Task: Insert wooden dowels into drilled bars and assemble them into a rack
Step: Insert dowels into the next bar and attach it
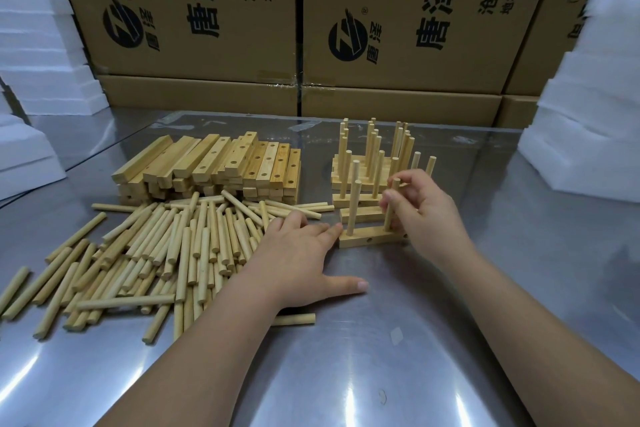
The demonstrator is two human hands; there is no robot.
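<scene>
Dowel (389, 218): upright, axis vertical, in bar (367, 240).
Bar: lies left-right on counter (381, 340).
Right grip (429, 215): pinches dowel.
Left grip (298, 253): flat, touching bar.

Bright, even overhead light. White glare streaks lie on the steel surface (346, 374) toward its near edge; loose dowels (156, 253) cast faint soft shadows. Wide-angle bending bows the cartons (194, 10) at the top corners.

Both arms extended — left hand (298, 253) flat, fingers spread; right hand (429, 213) pinching.
</scene>
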